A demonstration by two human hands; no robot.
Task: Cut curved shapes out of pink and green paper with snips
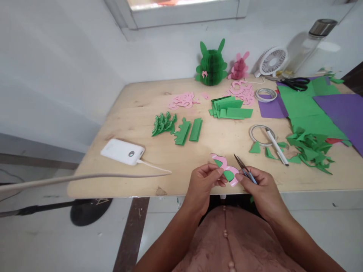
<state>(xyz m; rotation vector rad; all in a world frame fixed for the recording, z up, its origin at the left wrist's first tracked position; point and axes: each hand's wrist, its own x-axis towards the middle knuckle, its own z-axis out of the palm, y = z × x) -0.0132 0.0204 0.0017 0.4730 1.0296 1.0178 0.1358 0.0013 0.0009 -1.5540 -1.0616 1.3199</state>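
Note:
Near the table's front edge, my left hand [206, 181] pinches a pink-and-green paper cutout [226, 167] with curved, scalloped edges. Pink paper outlines lie over green paper in it. My right hand [259, 183] grips a small pair of scissors [244, 168], blades pointing up and to the left, beside the cutout. The right thumb and fingertips also touch the cutout's right end. Beyond my hands lie a folded green paper strip [195, 129], a green strip with a cut edge [183, 131] and a heap of curly green cut pieces [163, 124].
A white power bank [123, 151] with a cable lies left. Green strips [231, 107], pink scraps [183, 100], tape [266, 95], a pen [277, 147] and green scraps [312, 149] spread right and behind. Paper figures [212, 68], a fan [272, 61] and a bottle [310, 45] stand along the wall.

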